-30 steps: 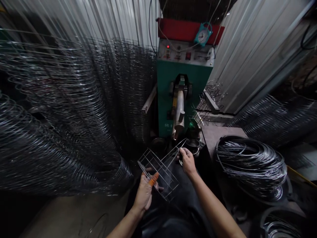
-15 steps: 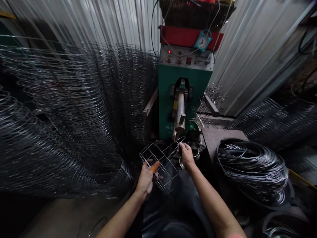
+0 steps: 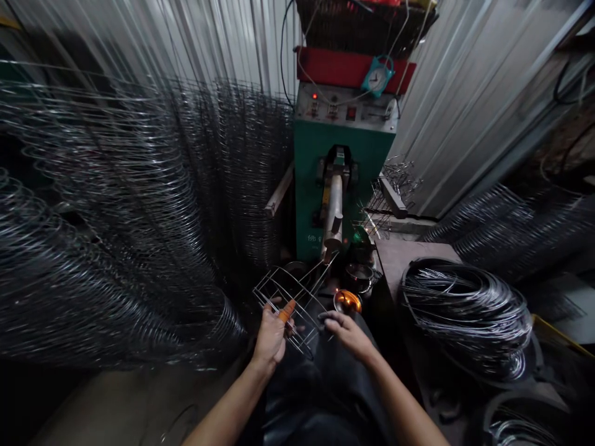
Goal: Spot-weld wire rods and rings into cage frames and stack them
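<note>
Orange wraps the thumb (image 3: pixel 287 311) of the left hand (image 3: pixel 270 337), which is closed around the wire frame (image 3: pixel 304 288) at its seven o'clock side. The right hand (image 3: pixel 344 329) is at the frame's four o'clock, fingers bunched beside the wires; whether they grip any, I cannot tell. The frame lies tilted above the dark-clad lap (image 3: pixel 320 390), its long wires reaching toward one o'clock, up to the tip of the machine's metal arm (image 3: pixel 333 214). Round from the frame: an orange-glowing bowl (image 3: pixel 348 302) at three, a coil of wire (image 3: pixel 469 319) farther out at three, the green machine (image 3: pixel 309 186) toward one, stacked wire rings (image 3: pixel 158 186) at ten.
</note>
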Tool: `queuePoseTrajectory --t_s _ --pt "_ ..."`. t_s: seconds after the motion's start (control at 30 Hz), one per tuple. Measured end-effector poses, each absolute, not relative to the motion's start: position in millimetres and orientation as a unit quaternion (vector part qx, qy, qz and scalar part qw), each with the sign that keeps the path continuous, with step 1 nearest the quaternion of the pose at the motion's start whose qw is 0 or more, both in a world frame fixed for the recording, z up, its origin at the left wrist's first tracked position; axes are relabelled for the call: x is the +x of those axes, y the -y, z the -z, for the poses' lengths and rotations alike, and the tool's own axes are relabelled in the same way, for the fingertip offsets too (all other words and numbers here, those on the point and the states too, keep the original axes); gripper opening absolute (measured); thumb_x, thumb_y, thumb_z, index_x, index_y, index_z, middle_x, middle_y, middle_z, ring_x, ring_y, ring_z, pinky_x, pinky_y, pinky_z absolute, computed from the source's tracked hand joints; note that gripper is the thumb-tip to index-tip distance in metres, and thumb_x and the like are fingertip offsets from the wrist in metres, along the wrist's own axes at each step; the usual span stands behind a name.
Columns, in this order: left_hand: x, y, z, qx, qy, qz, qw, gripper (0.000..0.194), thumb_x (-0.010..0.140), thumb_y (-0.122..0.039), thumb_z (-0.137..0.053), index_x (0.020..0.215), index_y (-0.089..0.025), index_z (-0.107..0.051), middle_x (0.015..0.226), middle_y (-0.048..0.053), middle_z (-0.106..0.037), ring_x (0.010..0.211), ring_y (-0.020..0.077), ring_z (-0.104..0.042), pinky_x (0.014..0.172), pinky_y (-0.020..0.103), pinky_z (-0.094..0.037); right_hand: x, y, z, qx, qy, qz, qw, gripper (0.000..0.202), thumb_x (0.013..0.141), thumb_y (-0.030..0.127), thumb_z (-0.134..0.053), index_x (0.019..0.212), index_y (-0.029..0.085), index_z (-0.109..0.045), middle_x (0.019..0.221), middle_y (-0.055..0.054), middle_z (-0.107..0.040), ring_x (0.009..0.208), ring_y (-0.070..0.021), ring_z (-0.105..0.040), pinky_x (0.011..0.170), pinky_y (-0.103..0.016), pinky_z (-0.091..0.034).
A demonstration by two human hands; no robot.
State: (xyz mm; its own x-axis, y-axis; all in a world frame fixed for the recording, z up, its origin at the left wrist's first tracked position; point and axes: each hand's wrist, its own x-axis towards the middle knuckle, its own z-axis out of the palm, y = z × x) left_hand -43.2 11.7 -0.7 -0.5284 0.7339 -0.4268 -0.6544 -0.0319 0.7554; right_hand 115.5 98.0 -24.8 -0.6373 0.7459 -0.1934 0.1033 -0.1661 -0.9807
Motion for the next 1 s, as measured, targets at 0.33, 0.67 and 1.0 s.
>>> queuePoseTrajectory --t_s 0.33,0.67,1.0 --pt "-43 -13 1 0.023 -0.494 -0.73 0.471 0.057 0.051 -0.03 -0.079 0.092 -0.024 -0.04 0.055 -0.013 -0.042 0.042 0.0036 -0.042 0.046 0.023 -0.049 106 -92 26 -0.354 0.634 -0.637 0.259 0.031 0.071 0.05 -0.06 0.076 0.02 -0.066 0.058 0.003 -0.054 0.054 -0.012 -0.047 0.054 -0.023 -0.038" --pt "-55 -8 4 0.034 -0.494 -0.707 0.505 0.052 0.057 -0.037 -0.077 0.098 -0.022 -0.048 0.054 -0.011 -0.041 0.042 0.0043 -0.04 0.053 0.026 -0.05 107 -79 29 -0.301 0.623 -0.678 0.246 0.031 0.078 0.049 -0.054 0.076 0.019 -0.062 0.064 0.001 -0.058 0.06 -0.0126 -0.051 0.06 -0.024 -0.04" --pt "-75 102 64 0.738 -0.533 -0.373 0.178 0.083 0.057 -0.033 -0.075 0.131 -0.032 -0.037 0.129 0.013 -0.05 0.124 0.036 -0.039 0.101 0.064 -0.011 102 -32 -10 -0.349 0.396 -0.805 0.272 0.029 0.074 0.046 -0.059 0.078 0.017 -0.059 0.057 0.001 -0.057 0.047 -0.0082 -0.049 0.036 -0.015 -0.023"
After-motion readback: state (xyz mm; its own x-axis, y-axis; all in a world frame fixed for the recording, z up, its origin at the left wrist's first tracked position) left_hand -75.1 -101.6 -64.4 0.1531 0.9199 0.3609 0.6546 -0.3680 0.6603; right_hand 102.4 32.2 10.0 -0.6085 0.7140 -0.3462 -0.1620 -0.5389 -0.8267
